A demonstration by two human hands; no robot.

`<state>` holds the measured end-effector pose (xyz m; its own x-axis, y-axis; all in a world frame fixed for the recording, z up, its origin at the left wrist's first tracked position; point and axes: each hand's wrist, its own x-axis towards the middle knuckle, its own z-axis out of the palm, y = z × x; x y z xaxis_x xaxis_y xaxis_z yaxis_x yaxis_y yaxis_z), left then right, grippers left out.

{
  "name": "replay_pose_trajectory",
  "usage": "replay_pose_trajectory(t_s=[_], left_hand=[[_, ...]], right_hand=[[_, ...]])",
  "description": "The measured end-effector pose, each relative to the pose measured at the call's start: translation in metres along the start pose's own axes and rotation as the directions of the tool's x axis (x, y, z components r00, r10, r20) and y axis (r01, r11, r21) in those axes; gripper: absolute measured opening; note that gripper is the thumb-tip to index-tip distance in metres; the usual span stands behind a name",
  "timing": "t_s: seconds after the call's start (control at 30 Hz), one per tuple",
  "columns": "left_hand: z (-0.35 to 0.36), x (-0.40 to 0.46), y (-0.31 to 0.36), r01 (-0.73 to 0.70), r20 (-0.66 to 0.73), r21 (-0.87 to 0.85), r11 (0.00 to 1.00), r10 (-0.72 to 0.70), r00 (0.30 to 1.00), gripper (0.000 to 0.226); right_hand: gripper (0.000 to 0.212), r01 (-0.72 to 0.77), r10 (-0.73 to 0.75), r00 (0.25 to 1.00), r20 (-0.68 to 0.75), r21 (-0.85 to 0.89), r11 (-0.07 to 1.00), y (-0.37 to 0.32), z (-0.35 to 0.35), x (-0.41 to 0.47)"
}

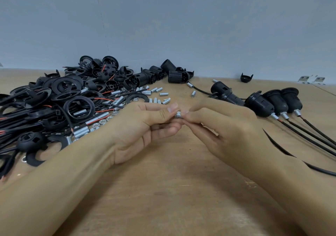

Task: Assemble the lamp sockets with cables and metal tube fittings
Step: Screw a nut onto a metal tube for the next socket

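Small silver metal tube fitting (178, 115) was held between the two hands, above the middle of the brown wooden table (172, 190). The left hand (145, 126) pinched it with the thumb and the first finger curled on it, and its other fingers were bent under. The right hand (223, 128) touched the same fitting from the other side with its fingertips, pinching it too (only a little of the metal showed between the fingers, so what else was on it could not be told). On the left side of the table lay a big heap of black plastic rings and socket parts (63, 97), mixed with black cables that had red wire ends. Near this heap, loose short silver tubes (156, 93) and small silver hex nuts (101, 122) were spread on the wood, just beyond the left hand. Further back, beside the grey wall (181, 17), several black ribbed socket bodies (163, 73) lay on their sides. On the right, four finished black lamp sockets (269, 102) lay in a row, each with a silver tube at its narrow end, and black cables (312, 141) ran from them toward the right edge. One black cable (320, 171) passed behind the right forearm. One single black cap with prongs (246, 77) stood alone near the wall, well apart from the rest.
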<state>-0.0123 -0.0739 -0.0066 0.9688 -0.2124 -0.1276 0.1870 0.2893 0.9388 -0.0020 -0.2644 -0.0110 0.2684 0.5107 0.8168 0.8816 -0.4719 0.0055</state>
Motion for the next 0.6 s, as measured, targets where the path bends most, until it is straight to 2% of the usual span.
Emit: replay_pose_trajectory(t_s=[0.07,0.2,0.27,0.37,0.43,0.5,0.53,0.6], left_hand=[[0.000,0.000,0.000,-0.040,0.002,0.002,0.999,0.040,0.999,0.029],[0.002,-0.001,-0.004,-0.210,0.006,0.027,0.977,0.210,0.978,0.024],[0.005,-0.003,-0.004,-0.298,0.033,0.041,0.954,0.296,0.954,0.024],[0.003,-0.002,0.001,-0.384,0.048,-0.099,0.918,0.390,0.919,0.034],[0.000,0.000,0.001,-0.432,0.001,-0.040,0.901,0.433,0.902,0.044],[0.001,0.001,-0.003,-0.445,0.004,0.164,0.880,0.450,0.893,0.057],[0.003,0.000,-0.005,-0.451,0.032,0.214,0.866,0.456,0.890,0.062],[0.004,-0.001,-0.007,-0.503,0.061,0.204,0.840,0.502,0.863,0.062]], right_hand=[[0.008,-0.040,0.040,0.999,-0.013,0.022,0.999,-0.001,-0.001,0.001],[0.005,-0.280,0.280,0.960,0.028,0.208,0.937,-0.005,-0.002,0.003],[0.013,-0.469,0.467,0.880,0.090,0.332,0.819,-0.007,0.001,0.002],[0.020,-0.656,0.665,0.716,0.213,0.529,0.538,-0.006,0.007,0.002],[0.022,-0.684,0.699,0.665,0.264,0.591,0.428,-0.005,0.010,0.002],[0.023,-0.682,0.716,0.647,0.262,0.619,0.390,-0.003,0.011,0.003],[0.024,-0.678,0.725,0.641,0.254,0.629,0.379,-0.002,0.011,0.003],[0.029,-0.677,0.740,0.626,0.247,0.644,0.358,-0.001,0.011,0.004]])
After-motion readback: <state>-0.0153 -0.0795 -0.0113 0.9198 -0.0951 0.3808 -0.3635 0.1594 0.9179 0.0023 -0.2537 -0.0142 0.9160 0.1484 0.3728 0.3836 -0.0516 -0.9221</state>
